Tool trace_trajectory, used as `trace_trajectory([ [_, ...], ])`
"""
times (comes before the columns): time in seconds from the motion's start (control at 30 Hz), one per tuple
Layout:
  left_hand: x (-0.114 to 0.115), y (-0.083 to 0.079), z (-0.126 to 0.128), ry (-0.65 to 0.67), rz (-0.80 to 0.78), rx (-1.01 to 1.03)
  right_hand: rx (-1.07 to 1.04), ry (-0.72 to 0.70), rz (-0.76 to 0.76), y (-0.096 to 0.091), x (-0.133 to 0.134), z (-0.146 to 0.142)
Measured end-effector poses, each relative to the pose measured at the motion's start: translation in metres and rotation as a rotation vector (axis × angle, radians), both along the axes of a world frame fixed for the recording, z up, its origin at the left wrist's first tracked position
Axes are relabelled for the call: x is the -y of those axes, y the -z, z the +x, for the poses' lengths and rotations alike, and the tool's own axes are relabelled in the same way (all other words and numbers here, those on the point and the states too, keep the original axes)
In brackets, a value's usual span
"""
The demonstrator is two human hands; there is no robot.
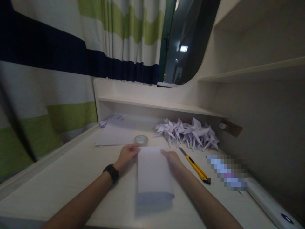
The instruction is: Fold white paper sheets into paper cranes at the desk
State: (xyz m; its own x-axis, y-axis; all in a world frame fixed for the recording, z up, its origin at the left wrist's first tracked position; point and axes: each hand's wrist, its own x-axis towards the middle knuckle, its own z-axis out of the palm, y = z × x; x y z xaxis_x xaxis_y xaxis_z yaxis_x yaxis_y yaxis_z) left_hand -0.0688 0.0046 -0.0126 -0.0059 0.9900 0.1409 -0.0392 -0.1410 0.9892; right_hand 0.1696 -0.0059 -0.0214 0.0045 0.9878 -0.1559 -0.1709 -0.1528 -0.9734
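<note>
A white sheet of paper [153,171], bent over into a loose fold at its near end, lies between my hands on the desk. My left hand [128,156] grips its far left corner, thumb on top and the other fingers partly hidden. At the far right corner my right hand [171,159] pinches the same sheet. Just beyond the paper rests a roll of tape [141,140]. A yellow utility knife [196,167] with its blade out lies to the right of my right hand.
Several folded paper pinwheels [186,130] are heaped at the back right. A stack of white paper [116,132] lies at the back left, under the low shelf [152,104]. A blurred-out device [226,173] and a white bar-shaped object [269,200] line the right side.
</note>
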Motion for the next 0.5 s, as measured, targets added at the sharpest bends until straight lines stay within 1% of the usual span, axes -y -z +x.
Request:
trace_trajectory([
  [0.17,0.0001,-0.0013,-0.0008,-0.002,-0.001,-0.015,0.031,-0.020,0.017,0.0021,-0.0017,0.0018],
  [0.27,-0.0010,0.0006,-0.0011,-0.011,0.007,-0.026,0.024,-0.034,0.000,0.0012,-0.0022,0.0020],
  [0.4,-0.0026,0.0038,-0.0009,0.017,0.002,0.015,0.005,-0.077,-0.021,-0.0002,-0.0012,0.0009],
  [0.5,-0.0024,0.0034,-0.0006,0.022,-0.004,0.038,0.024,-0.055,-0.009,-0.0014,0.0014,-0.0016],
])
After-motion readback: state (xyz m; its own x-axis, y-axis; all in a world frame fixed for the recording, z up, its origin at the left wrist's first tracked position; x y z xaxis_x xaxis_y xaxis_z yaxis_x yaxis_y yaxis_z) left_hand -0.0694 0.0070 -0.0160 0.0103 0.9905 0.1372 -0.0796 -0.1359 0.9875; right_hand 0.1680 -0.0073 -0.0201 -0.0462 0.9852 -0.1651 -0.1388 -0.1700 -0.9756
